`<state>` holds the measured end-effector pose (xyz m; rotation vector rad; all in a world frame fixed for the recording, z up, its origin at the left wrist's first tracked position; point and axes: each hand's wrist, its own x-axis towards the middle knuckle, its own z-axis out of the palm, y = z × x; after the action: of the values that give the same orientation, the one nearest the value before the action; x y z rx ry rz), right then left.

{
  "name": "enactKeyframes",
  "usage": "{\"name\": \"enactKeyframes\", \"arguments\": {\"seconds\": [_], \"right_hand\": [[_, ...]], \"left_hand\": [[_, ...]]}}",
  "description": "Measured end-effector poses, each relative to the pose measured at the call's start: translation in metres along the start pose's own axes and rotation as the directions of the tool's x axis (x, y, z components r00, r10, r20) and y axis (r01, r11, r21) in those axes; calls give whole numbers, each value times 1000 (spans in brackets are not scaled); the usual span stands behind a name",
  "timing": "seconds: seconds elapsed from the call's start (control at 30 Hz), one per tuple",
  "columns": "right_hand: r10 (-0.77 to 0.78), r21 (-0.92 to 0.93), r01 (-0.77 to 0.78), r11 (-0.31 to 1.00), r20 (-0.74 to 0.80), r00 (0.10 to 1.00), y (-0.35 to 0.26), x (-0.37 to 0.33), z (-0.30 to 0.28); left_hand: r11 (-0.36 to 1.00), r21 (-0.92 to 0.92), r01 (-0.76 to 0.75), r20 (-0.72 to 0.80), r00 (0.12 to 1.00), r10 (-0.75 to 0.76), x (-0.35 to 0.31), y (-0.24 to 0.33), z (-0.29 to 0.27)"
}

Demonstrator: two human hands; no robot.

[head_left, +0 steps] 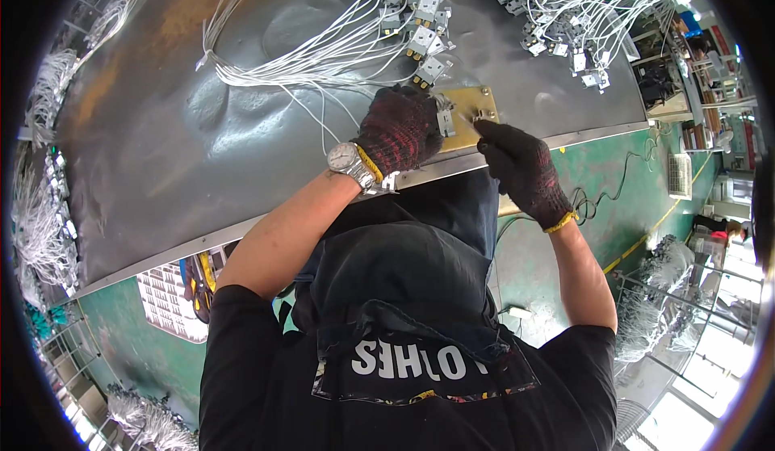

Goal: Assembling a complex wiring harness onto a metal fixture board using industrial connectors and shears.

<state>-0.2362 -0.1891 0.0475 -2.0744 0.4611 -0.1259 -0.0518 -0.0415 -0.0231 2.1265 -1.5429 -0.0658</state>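
I see the dark-red knit-gloved left hand narrowed around a small silver metal box at the yellowish metal plate between the hands; what the curled, gloved right hand grips, I can't tell. A slack left hold might skew the box; thin white wires beyond might snag. Below the left forearm: white slotted plastic crate, contents unclear.

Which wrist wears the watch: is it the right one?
No, the silver watch is strapped just below the gloved left hand, and the right forearm shows none.
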Motion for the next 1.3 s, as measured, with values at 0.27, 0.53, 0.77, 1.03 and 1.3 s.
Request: {"name": "enactKeyframes", "arguments": {"seconds": [0.27,0.53,0.77,1.03,1.3], "right_hand": [[-229,-417,179,891,-73,971,-23,-1,16],[-265,-523,187,832,-78,961,-27,2,24],[-210,-502,134,854,-98,973,-29,8,26],[-206,-448,162,879,-50,977,-29,9,18],[-244,-477,178,861,-78,967,-24,14,26]], "left_hand": [[999,50,12,71,997,-16,4,-2,7],[998,37,-51,-83,995,54,4,-5,14],[998,42,-38,-31,999,40,9,-6,16],[999,-1,-52,-143,988,52,9,-2,15],[1000,-13,-10,-58,998,9,10,-1,16]]}}
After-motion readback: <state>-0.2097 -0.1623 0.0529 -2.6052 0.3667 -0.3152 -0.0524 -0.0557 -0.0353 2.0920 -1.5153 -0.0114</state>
